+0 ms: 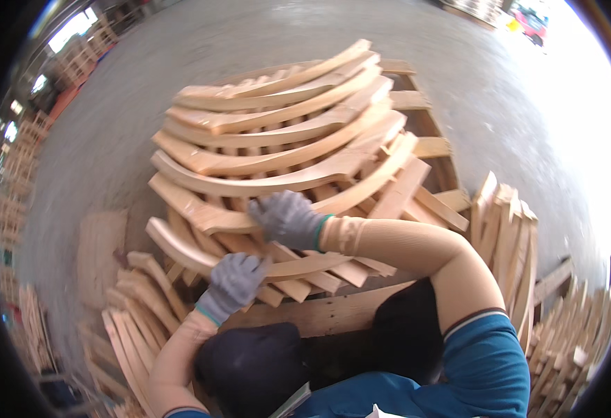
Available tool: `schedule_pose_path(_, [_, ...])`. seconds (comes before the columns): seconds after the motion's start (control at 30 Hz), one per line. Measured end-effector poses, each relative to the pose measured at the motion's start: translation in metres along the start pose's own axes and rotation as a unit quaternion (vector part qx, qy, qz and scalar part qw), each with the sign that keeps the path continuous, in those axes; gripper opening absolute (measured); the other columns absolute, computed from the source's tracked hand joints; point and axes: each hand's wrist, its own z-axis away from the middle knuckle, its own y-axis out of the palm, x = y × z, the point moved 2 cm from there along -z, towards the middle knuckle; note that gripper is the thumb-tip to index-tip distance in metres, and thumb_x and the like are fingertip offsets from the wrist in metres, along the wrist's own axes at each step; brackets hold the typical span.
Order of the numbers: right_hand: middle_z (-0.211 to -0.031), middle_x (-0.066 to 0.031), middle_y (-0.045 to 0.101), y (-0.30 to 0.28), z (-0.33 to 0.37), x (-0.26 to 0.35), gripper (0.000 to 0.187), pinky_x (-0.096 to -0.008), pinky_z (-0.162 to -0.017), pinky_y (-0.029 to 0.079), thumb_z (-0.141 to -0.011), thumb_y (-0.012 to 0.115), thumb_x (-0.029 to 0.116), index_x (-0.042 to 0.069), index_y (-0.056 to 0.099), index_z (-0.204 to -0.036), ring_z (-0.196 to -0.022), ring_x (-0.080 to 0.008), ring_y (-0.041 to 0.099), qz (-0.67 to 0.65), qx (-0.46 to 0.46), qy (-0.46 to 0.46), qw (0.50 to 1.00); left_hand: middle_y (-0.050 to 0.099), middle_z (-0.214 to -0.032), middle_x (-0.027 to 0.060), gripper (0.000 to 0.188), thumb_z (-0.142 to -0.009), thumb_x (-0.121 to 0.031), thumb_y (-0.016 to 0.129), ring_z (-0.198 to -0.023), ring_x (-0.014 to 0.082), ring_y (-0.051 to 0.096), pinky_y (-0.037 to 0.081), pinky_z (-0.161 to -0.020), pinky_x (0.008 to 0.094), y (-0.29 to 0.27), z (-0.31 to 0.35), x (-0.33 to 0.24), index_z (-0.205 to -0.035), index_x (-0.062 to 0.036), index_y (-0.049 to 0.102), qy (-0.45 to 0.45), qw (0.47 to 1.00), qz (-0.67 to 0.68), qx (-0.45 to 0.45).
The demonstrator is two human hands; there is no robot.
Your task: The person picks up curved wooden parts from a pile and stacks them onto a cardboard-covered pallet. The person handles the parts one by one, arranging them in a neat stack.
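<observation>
A stack of pale, curved wooden pieces (270, 167) lies in front of me, laid crosswise over straighter wooden slats (399, 191). My left hand (234, 282), in a grey glove, is closed round the nearest curved wooden piece (180, 249). Slightly farther away and to the right, my right hand (288, 219) has its gloved fingers curled in at the edge of another curved piece (225, 221). Whatever lies under those right fingers is hidden, and that glove is a little blurred.
The stack rests on a wooden pallet (427, 145). More wooden pieces stand bunched at my left (138, 313) and right (504, 240). Against my knees lies a wooden board (326, 313). Grey concrete floor (145, 76) surrounds the stack, with wooden racks (16, 188) along the far left.
</observation>
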Motion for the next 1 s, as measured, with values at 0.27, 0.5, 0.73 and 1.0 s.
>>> schedule_pose_path(0.27, [-0.081,-0.0087,0.054,-0.053,0.009,-0.016,0.043,-0.0375,-0.063,0.045,-0.075,0.064,0.037,0.006,0.056,-0.103,-0.077,-0.0253,0.056,-0.029,-0.068,0.028,0.997,0.050,-0.095,0.0067,0.050,-0.064,-0.018,0.070,-0.091,0.0265,0.051,0.045,-0.080,0.0402,0.009,-0.022,0.029,-0.111,-0.0070,0.059,-0.041,0.996,-0.036,-0.073])
schedule_pose_path(0.5, [-0.094,-0.0113,0.057,-0.158,0.150,-0.061,0.037,-0.0421,-0.075,0.047,-0.081,0.064,0.033,0.010,0.057,-0.109,-0.091,-0.0313,0.056,-0.061,-0.201,0.291,0.933,0.051,-0.105,0.0126,0.056,-0.071,-0.014,0.067,-0.097,0.0336,0.049,0.040,-0.089,0.0459,0.020,-0.015,0.012,-0.125,-0.0033,0.052,-0.097,0.993,0.002,-0.067])
schedule_pose_path(0.73, [-0.105,-0.0202,0.059,-0.168,0.455,-0.072,0.056,-0.0430,-0.086,0.045,-0.078,0.064,0.042,-0.002,0.054,-0.111,-0.100,-0.0351,0.056,0.185,0.044,0.725,0.662,0.041,-0.134,0.0191,0.062,-0.085,-0.034,0.060,-0.124,0.0399,0.038,0.032,-0.102,0.0495,-0.025,0.002,0.016,-0.134,-0.0011,0.040,-0.137,0.982,-0.074,-0.108])
schedule_pose_path(1.0, [-0.111,-0.0166,0.060,-0.138,0.479,-0.127,0.046,-0.0394,-0.090,0.043,-0.089,0.054,0.036,0.002,0.054,-0.121,-0.102,-0.0300,0.056,-0.126,-0.066,0.723,0.676,0.052,-0.125,0.0175,0.047,-0.086,-0.022,0.063,-0.116,0.0346,0.046,0.038,-0.097,0.0417,-0.075,0.077,0.090,-0.125,-0.0014,0.049,-0.359,0.914,-0.085,-0.169])
